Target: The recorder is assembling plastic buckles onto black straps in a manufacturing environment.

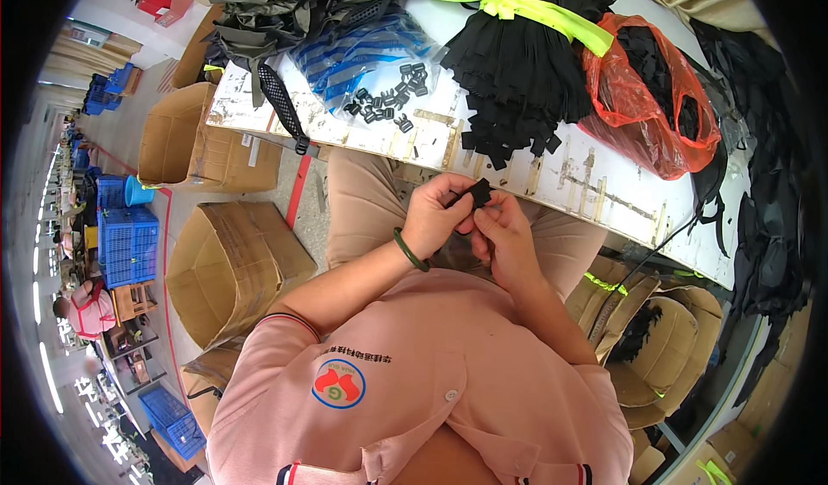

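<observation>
My left hand [435, 213] and my right hand [504, 230] meet just below the white table's edge [604, 200], both pinching a small black strap piece [476, 193] between the fingertips. A green bangle sits on my left wrist. On the table beyond lie a bundle of black straps [517, 71] tied with a neon yellow band [535, 9], and several small black plastic buckles [388, 97] on a clear bag with blue stripes.
A red plastic bag [655, 114] holding black straps lies at the table's right. Open cardboard boxes [228, 265] stand on the floor to my left, with blue crates [129, 243] farther off. Tan fabric pieces [655, 347] are piled at my right. Another person sits far left [86, 308].
</observation>
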Tool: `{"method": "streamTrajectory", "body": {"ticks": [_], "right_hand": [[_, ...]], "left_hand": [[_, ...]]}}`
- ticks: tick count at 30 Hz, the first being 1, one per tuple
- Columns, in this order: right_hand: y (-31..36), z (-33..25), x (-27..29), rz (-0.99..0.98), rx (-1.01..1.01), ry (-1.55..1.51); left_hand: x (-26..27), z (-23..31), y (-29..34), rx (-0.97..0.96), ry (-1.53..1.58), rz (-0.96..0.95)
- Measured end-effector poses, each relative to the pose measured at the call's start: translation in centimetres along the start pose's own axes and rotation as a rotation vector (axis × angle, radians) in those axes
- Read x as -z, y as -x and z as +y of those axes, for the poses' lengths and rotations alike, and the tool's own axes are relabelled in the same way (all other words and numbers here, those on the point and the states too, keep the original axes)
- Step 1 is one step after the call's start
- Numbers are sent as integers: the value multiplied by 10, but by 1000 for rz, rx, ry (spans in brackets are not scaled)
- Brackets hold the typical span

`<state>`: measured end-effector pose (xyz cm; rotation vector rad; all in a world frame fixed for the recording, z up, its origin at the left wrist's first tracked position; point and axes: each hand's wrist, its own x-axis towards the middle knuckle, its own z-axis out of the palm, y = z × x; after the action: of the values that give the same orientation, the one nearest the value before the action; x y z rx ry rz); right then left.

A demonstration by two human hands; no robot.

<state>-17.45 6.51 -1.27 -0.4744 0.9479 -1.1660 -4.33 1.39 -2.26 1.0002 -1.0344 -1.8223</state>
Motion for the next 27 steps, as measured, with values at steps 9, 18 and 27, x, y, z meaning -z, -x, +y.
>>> {"method": "streamTrajectory", "body": {"ticks": [9,18,27], "right_hand": [[2,-2,-4,28,-19,-189],[-7,-13,-5,48,-71,-322],[20,-36,2,-399,142,1433]], "left_hand": [[1,-9,-2,-157,-219,38],[10,17,-5,21,-86,-108],[19,-26,-6,-471,-864,-1169]]}}
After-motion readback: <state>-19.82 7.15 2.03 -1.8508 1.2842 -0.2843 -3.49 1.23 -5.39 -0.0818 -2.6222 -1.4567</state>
